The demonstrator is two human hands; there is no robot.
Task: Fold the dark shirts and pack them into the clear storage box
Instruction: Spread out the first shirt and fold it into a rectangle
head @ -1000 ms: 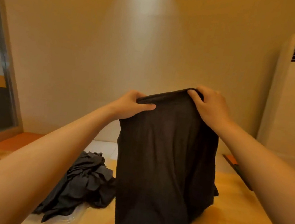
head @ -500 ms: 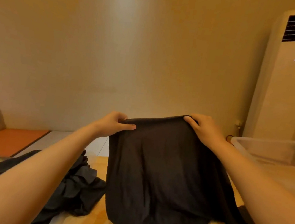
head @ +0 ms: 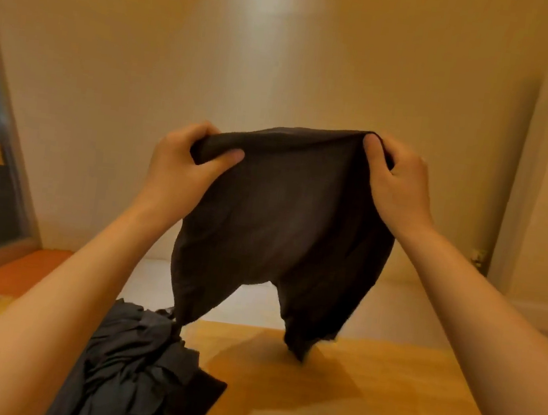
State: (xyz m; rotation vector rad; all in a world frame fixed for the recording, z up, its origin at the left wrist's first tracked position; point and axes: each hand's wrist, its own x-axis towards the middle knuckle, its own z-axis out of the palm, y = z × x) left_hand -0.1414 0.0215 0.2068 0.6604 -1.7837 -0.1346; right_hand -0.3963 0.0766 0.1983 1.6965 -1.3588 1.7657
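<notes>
I see my left hand (head: 181,165) and right hand (head: 398,184) each pinched closed on the dark shirt's (head: 281,222) top edge, above the wooden table (head: 362,407); no readable writing.

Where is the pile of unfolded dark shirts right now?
In the head view, the pile lies on the table at lower left, under the left forearm, just below and left of the held shirt.
</notes>
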